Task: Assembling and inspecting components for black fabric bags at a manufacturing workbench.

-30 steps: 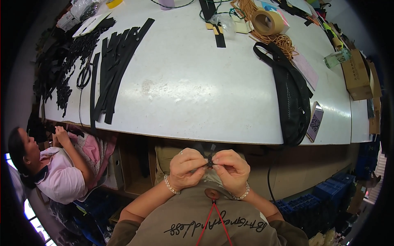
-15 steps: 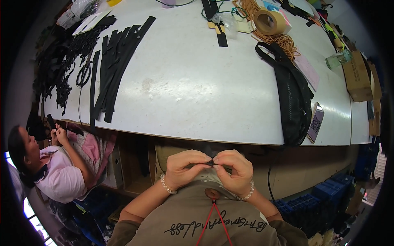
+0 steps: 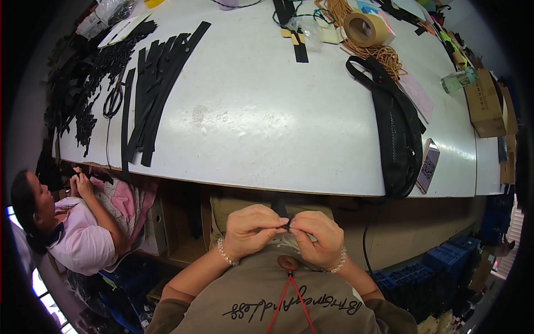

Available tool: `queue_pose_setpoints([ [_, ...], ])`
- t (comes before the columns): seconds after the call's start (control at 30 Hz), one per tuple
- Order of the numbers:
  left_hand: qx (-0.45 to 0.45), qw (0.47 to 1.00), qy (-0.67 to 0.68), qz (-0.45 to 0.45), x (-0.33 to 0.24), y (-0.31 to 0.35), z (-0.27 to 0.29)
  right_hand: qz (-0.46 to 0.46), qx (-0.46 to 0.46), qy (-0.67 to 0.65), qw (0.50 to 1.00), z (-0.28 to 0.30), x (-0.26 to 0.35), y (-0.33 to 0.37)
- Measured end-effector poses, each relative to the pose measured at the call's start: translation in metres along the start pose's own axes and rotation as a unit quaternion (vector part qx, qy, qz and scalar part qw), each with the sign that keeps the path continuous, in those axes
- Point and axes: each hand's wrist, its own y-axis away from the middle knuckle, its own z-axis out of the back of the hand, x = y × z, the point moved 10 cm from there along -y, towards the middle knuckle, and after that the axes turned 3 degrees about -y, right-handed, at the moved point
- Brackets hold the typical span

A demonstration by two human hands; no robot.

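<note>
Close in front of my body, just off the table's near edge, both hands pinch a narrow black strip [image 3: 280, 206] that looks like zipper tape. My left hand [image 3: 251, 227] has its thumb and fingertips closed on it. Touching or nearly touching those fingertips, my right hand [image 3: 321, 234] pinches the strip from the other side. A tiny black part shows between the fingertips, too small to make out. The strip's far end stretches away toward the table edge. Similar long black strips [image 3: 161, 94] lie in a loose row on the table at left.
On the white table [image 3: 267, 122], scissors [image 3: 113, 103] lie beside a heap of small black pieces [image 3: 78, 89]. A black bag [image 3: 396, 131], a phone [image 3: 427, 167], a tape roll [image 3: 365, 30] and brown cord [image 3: 384, 59] are at right. A co-worker [image 3: 83, 228] sits at left.
Both hands stay in place with small finger shifts. The black strip now shows more beyond the fingertips. The co-worker's hands have moved slightly.
</note>
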Motion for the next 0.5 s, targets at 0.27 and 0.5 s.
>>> queue_pose_setpoints([
  [0.27, 0.007, 1.000, 0.019, -0.005, -0.001, 0.001, -0.003, -0.076, -0.030, -0.116, 0.990, -0.004, -0.017, 0.014],
  [0.5, 0.034, 0.997, -0.016, 0.068, 0.006, -0.001, -0.005, -0.247, -0.061, -0.353, 0.900, -0.018, -0.047, 0.026],
])
